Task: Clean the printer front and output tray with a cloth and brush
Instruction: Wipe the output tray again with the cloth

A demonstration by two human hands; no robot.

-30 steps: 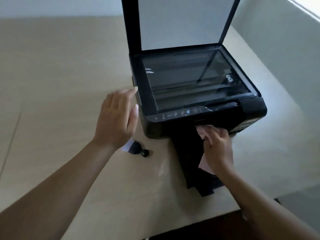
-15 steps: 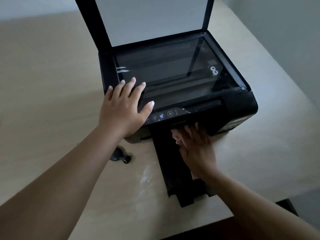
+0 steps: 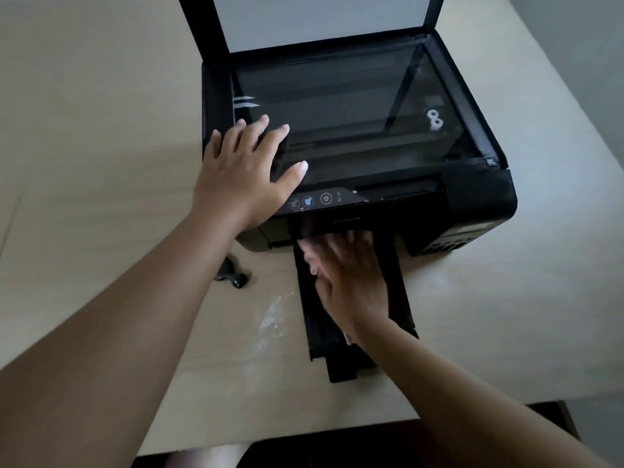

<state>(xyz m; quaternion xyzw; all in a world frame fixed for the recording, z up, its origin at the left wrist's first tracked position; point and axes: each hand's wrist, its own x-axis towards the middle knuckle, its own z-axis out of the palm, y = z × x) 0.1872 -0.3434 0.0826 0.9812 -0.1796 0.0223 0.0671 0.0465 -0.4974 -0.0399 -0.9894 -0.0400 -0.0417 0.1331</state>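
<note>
A black printer (image 3: 472,197) stands on a pale table (image 3: 101,130), its scanner lid (image 3: 320,18) raised above the glass. The black output tray (image 3: 401,292) juts out from the front toward me. My left hand (image 3: 243,177) lies flat with spread fingers on the printer's front left corner, beside the control buttons. My right hand (image 3: 351,282) is blurred; its straight fingers press a pale pink cloth (image 3: 305,248) onto the tray near the printer's mouth. Most of the cloth is hidden under the hand. A small black brush (image 3: 233,275) lies on the table left of the tray.
A whitish dusty smear (image 3: 273,319) marks the table between the brush and the tray. The table's front edge (image 3: 304,430) runs close below my arms, with dark floor beyond. A grey wall rises at the right behind the printer.
My left hand moved from beside the printer onto its front left corner and stays there. My right hand slid the cloth leftward along the tray at the printer's mouth. The view shifted.
</note>
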